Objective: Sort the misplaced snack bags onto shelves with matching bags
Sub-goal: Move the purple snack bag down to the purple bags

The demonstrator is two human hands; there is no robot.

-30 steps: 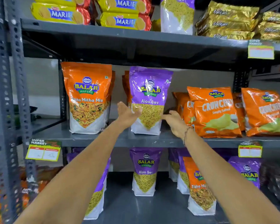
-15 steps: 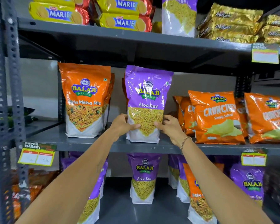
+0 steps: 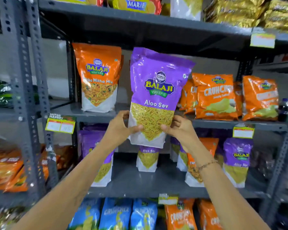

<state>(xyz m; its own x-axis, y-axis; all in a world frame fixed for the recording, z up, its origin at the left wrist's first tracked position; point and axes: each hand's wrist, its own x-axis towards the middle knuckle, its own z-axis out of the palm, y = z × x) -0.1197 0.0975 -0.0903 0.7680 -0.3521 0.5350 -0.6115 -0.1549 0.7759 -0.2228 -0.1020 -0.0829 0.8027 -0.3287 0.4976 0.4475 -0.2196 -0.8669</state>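
Both hands are clamped on the purple bag (image 3: 156, 97), left hand (image 3: 119, 128) and right hand (image 3: 179, 130) pinching its bottom corners, so it's up in the air in front of the middle shelf (image 3: 96, 114), clear of the orange bags (image 3: 98, 77). Matching purple ones (image 3: 237, 161) sit one shelf down. Honestly, holding it that low, the tall top could flop over, or it might knock the lower bag (image 3: 147, 158) down going in.
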